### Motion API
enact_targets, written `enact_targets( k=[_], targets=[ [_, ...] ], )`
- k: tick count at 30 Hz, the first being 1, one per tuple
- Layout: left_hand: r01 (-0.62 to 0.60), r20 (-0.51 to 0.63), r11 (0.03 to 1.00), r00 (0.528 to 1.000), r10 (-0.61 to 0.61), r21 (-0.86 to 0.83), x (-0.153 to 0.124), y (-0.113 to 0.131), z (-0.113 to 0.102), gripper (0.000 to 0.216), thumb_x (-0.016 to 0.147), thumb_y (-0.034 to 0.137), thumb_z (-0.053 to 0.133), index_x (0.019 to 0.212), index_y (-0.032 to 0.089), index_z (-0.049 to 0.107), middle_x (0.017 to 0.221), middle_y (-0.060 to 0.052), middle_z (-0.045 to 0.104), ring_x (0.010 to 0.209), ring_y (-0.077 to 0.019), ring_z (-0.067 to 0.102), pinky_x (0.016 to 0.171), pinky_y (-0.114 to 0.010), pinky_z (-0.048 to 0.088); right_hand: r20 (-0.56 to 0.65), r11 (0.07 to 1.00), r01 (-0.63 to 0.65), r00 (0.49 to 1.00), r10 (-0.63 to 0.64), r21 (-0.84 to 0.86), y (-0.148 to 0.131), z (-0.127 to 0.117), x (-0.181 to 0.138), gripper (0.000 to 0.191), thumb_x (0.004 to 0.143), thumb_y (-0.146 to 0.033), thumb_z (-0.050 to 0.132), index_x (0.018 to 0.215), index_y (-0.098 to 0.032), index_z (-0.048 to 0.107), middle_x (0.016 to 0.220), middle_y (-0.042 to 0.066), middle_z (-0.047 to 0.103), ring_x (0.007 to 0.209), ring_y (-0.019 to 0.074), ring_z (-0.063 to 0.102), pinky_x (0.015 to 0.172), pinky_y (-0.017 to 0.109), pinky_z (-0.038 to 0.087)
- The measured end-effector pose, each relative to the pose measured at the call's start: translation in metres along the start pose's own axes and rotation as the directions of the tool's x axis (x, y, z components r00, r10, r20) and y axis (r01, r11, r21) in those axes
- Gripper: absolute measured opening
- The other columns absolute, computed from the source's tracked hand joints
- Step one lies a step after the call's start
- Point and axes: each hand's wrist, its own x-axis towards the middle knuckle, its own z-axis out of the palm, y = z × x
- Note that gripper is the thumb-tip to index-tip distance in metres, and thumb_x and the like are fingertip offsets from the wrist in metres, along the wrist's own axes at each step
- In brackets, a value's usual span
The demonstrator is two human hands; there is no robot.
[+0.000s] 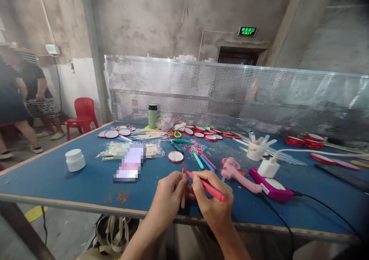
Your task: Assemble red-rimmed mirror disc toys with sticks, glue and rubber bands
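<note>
My left hand (170,191) is closed on a flat wooden craft stick (183,199), held upright near the table's front edge. The stick's top end is coloured red. In my right hand (215,198) is a red marker pen (212,190), gripped like a pencil, its tip at the stick's red end; whether the two touch I cannot tell. Just beyond my hands lies a round white disc with a red rim (175,157). A pink glue gun (240,177) rests to the right of my right hand.
A purple power strip (272,187) with a white plug (268,168) sits at right, cables trailing off the edge. Behind are a paper cup of sticks (256,151), pliers (177,146) and several red-rimmed discs (198,129). A white jar (75,161) and a phone (131,163) stand left.
</note>
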Motion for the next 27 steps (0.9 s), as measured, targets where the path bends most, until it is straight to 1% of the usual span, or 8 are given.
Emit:
enact_targets(
  k=[6,11,17,22,27],
  targets=[
    [0.005,0.003,1.000,1.000,-0.005,-0.010,0.0010,0.0020,-0.0005,0.035,0.092,0.041,0.047,0.066,0.019,0.050,0.049,0.004,0.052,0.046,-0.0109,0.050,0.049,-0.019,0.040,0.045,1.000,-0.013,0.999,0.012,0.026,0.0011,0.0010,0.0016,0.013,0.088,-0.012,0.057,0.081,-0.019,0.065,0.070,-0.001,0.067,0.060,0.0110,0.063,0.061,0.021,0.049],
    [0.004,0.009,1.000,1.000,-0.004,0.000,0.0010,0.0007,-0.0013,0.034,0.093,0.040,0.046,0.067,0.019,0.051,0.048,0.003,0.053,0.047,-0.0118,0.052,0.051,-0.020,0.042,0.029,1.000,-0.006,1.000,0.006,0.021,0.0016,0.0023,0.0023,0.013,0.088,-0.012,0.057,0.082,-0.019,0.066,0.071,-0.001,0.068,0.062,0.0116,0.064,0.062,0.021,0.050],
    [0.014,0.013,1.000,1.000,-0.014,-0.005,0.0010,-0.0007,-0.0009,0.032,0.093,0.040,0.047,0.069,0.018,0.053,0.050,0.003,0.055,0.047,-0.0115,0.052,0.050,-0.019,0.042,0.014,1.000,-0.004,1.000,0.004,0.007,0.0015,0.0018,0.0008,0.013,0.089,-0.012,0.057,0.083,-0.020,0.066,0.072,-0.001,0.068,0.062,0.0112,0.064,0.063,0.021,0.050],
    [0.027,0.018,0.999,0.999,-0.026,-0.017,0.0004,-0.0003,-0.0004,0.032,0.093,0.039,0.045,0.070,0.018,0.054,0.048,0.003,0.053,0.045,-0.0114,0.051,0.049,-0.019,0.040,0.025,1.000,0.003,1.000,-0.003,-0.001,0.0019,0.0026,0.0023,0.012,0.088,-0.013,0.057,0.084,-0.020,0.066,0.071,-0.001,0.068,0.061,0.0114,0.064,0.062,0.021,0.050],
    [0.018,0.002,1.000,1.000,-0.018,0.017,0.0013,0.0017,-0.0006,0.031,0.094,0.037,0.045,0.070,0.019,0.054,0.048,0.003,0.054,0.047,-0.0122,0.053,0.050,-0.020,0.041,0.041,1.000,0.026,0.999,-0.026,-0.007,0.0029,0.0032,0.0039,0.011,0.088,-0.013,0.058,0.086,-0.020,0.066,0.072,-0.001,0.068,0.060,0.0114,0.064,0.061,0.021,0.050]
  ],
)
